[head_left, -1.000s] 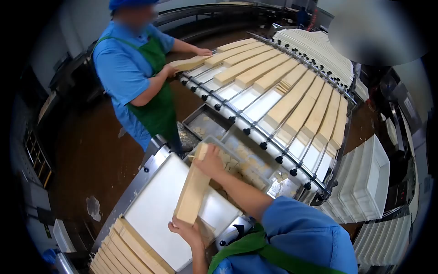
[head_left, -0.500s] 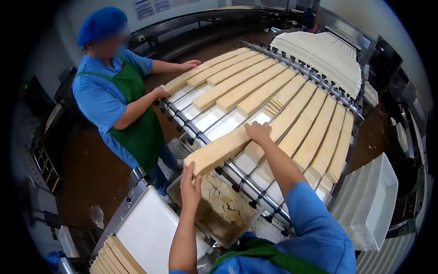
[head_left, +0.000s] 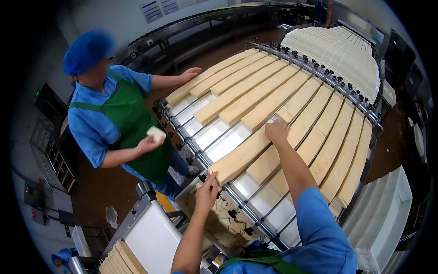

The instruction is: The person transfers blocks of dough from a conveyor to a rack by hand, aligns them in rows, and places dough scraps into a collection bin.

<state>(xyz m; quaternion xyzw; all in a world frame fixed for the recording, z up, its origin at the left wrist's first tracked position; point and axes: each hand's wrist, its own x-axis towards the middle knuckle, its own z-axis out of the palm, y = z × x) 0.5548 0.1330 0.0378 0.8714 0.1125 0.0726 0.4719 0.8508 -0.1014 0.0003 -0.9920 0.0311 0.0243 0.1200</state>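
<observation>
Both my hands hold a long row of pale square slices [head_left: 239, 157], pressed together like a loaf. My left hand [head_left: 207, 194] has its fingers against the near end, at the front rail [head_left: 248, 198]. My right hand [head_left: 277, 132] grips the far end, and part of its fingers is hidden. The row lies in a lane of a slatted white table [head_left: 223, 144]. Similar rows [head_left: 315, 121] fill the lanes on either side, and another row [head_left: 264, 166] lies just right of mine.
Across the table's left side stands a co-worker [head_left: 121, 118] with a pale slice [head_left: 156, 134] in one hand. A bin [head_left: 187, 194] of broken pieces sits below the rail. White trays [head_left: 388, 214] are stacked at right. A white conveyor [head_left: 157, 237] is at lower left.
My hands have moved the row farther onto the table, to the right in view, so its near end is now at the rail. The co-worker's nearer hand has left the table edge and holds a slice.
</observation>
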